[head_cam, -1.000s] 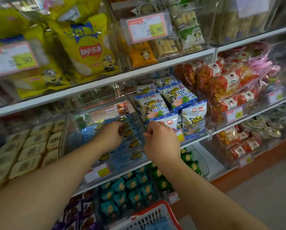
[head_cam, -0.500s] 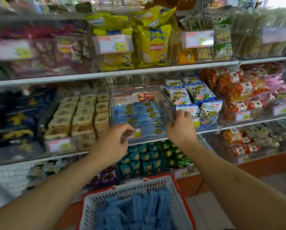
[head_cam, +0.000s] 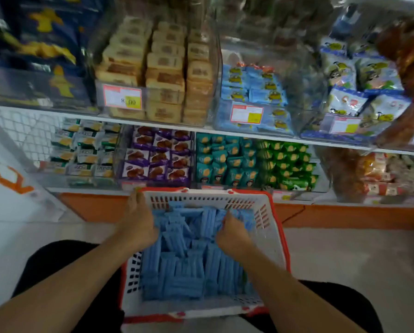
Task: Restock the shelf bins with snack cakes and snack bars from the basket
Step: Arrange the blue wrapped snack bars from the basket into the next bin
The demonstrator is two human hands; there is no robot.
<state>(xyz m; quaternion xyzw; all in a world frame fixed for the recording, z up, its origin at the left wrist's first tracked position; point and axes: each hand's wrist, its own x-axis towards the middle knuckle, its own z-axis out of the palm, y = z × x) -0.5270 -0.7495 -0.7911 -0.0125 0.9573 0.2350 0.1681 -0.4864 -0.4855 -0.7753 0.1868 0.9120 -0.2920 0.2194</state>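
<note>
Reaching into the basket [head_cam: 272,227], both hands sit on blue bars [head_cam: 184,258]; right hand [head_cam: 232,233] grabs some, left hand [head_cam: 138,222] unclear.

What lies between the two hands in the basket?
In the head view, only blue snack packs fill the stretch between the left hand and right hand inside the basket.

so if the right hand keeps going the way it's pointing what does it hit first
The right hand points down into the basket, and its fingers look already in among the blue packets. Going further, it would likely just press deeper into that pile; depth is hard to judge.
</note>
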